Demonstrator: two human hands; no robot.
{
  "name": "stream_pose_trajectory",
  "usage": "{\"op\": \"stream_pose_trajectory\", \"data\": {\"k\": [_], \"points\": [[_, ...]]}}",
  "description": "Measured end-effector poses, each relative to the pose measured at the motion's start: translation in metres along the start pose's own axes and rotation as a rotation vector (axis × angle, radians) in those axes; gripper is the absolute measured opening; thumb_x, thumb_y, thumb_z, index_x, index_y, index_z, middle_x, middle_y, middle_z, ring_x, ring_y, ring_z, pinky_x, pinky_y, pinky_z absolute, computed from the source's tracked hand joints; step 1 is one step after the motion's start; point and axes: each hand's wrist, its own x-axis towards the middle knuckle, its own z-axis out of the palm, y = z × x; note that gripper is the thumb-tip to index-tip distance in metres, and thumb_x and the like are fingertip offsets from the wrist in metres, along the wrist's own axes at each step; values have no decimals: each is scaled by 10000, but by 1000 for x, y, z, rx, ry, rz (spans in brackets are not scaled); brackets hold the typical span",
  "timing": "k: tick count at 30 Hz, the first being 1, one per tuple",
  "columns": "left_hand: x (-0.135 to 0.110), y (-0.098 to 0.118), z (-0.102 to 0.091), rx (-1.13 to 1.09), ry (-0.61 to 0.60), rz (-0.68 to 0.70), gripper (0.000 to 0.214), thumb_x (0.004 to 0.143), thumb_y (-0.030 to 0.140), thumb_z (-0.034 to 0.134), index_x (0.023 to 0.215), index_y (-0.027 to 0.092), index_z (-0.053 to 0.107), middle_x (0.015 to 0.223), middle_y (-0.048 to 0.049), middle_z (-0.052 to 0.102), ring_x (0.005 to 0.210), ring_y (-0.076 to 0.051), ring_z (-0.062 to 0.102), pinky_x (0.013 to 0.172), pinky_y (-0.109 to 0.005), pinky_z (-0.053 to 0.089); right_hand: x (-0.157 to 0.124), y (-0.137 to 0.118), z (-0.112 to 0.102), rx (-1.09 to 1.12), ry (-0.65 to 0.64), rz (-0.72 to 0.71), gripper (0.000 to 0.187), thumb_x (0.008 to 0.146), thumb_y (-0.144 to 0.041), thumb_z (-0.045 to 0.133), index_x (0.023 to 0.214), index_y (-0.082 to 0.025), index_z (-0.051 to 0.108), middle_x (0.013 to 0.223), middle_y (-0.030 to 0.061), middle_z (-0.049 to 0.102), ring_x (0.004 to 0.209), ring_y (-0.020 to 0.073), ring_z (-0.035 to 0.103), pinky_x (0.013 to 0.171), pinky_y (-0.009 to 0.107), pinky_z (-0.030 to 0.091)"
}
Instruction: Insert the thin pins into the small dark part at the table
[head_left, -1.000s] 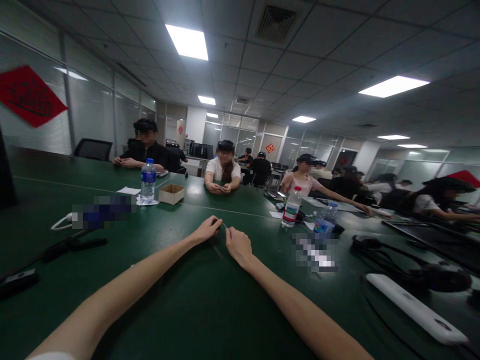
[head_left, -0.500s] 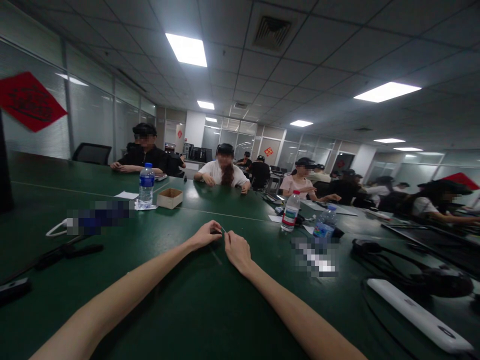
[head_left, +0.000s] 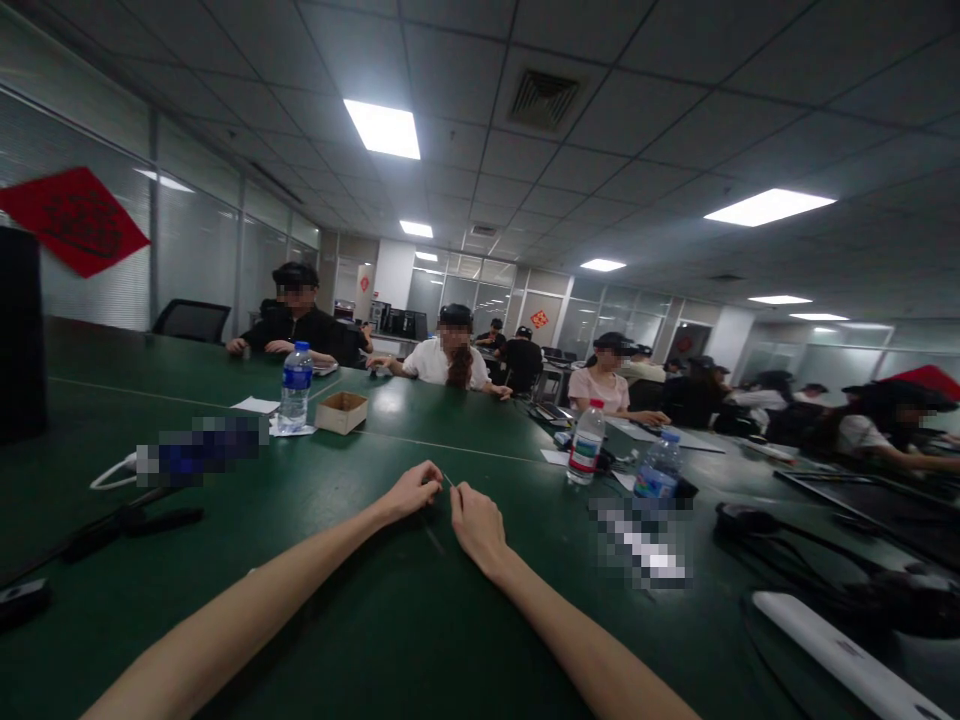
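Observation:
Both of my hands are close together above the dark green table [head_left: 360,620], a small gap between them. My right hand [head_left: 478,518] is closed, with a thin, pale, needle-like piece [head_left: 448,480] sticking out of its fingertips toward the left hand. What exactly this piece is, I cannot make out. My left hand [head_left: 415,489] has its thumb and fingers brought together in a pinch. Anything between those fingertips is too small to see.
Ahead on the left stand a blue-capped water bottle [head_left: 296,388] and an open cardboard box [head_left: 341,412]. A red-capped bottle [head_left: 586,445], another bottle [head_left: 657,470], headphones [head_left: 817,545] and a long white device [head_left: 844,650] are on the right. Several people sit around the tables.
The view has tilted up slightly, so everything sits lower. My hands keep nearly the same pose. The person opposite, in white, has spread their arms wider.

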Motion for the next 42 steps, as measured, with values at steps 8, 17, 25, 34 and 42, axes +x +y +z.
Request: {"op": "stream_pose_trajectory", "data": {"k": [8, 17, 25, 34, 42], "points": [[-5, 7, 1, 34, 19, 26, 197, 723, 248, 456, 897, 169, 504, 830, -3, 565, 570, -92, 499, 537, -219, 413, 0, -3, -6, -7, -16, -24, 405, 963, -411, 217, 971, -198, 561, 926, 76, 650, 796, 163, 627, 652, 244, 422], [-4, 5, 0, 134, 40, 107, 154, 689, 209, 486, 832, 167, 525, 819, -5, 553, 697, -121, 486, 627, -227, 394, 6, 21, -12, -70, -13, -90, 369, 957, -402, 268, 912, -195, 569, 906, 56, 644, 748, 140, 617, 629, 220, 416], [-6, 13, -3, 155, 27, 100, 151, 654, 176, 504, 803, 156, 524, 797, -4, 550, 705, -123, 473, 644, -230, 380, 5, 26, -6, -24, -14, -130, 398, 957, -411, 243, 875, -207, 575, 848, 36, 643, 696, 125, 602, 590, 211, 401], [-10, 18, -2, 112, 42, 121, 194, 620, 113, 460, 799, 154, 520, 757, 15, 526, 693, -107, 470, 617, -203, 365, 4, 25, -8, -81, -4, -122, 408, 953, -439, 241, 889, -212, 575, 885, 45, 646, 753, 147, 611, 621, 224, 399], [-9, 15, 1, 21, 30, 95, 129, 702, 189, 449, 821, 164, 489, 717, 30, 504, 546, -71, 448, 526, -189, 357, 6, 27, -3, -58, 3, -146, 415, 956, -426, 227, 879, -211, 573, 876, 41, 645, 707, 128, 603, 583, 210, 389]]}}
